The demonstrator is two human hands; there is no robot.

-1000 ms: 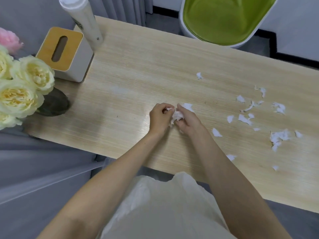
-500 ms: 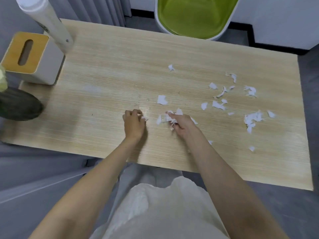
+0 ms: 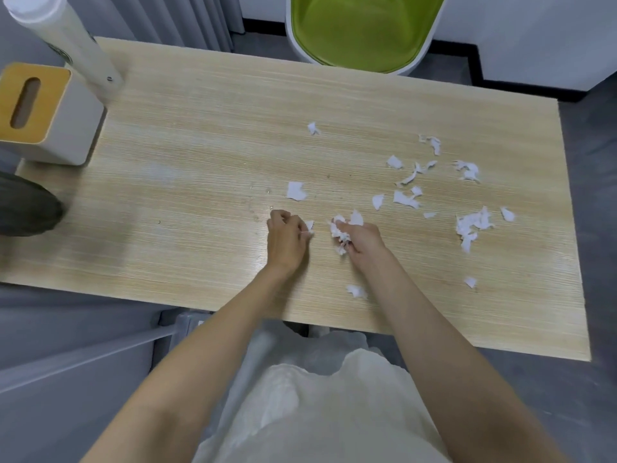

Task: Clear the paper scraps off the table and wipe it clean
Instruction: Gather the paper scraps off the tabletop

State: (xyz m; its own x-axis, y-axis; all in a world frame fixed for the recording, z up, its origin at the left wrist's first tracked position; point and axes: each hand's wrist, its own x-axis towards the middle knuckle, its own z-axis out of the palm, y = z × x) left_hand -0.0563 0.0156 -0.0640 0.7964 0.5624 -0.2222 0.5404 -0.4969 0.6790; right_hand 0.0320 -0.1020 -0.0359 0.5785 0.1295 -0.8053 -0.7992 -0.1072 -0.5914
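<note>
Scrap-gathering step: over the pale wood-grain counter [image 3: 200,155], the right hand [image 3: 365,238] closes its grip on a crumpled wad of white paper scraps [image 3: 338,232], the left hand [image 3: 287,240] pinches a small white scrap [image 3: 309,226], and the loose scraps [image 3: 470,225] scattered rightward probably need collecting next, before wiping.

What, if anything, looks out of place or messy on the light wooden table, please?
Torn white paper scraps lie scattered across the right half of the light wooden table. The right hand grips a crumpled wad of them; the left hand pinches one small scrap. Nothing else stands out.
</note>
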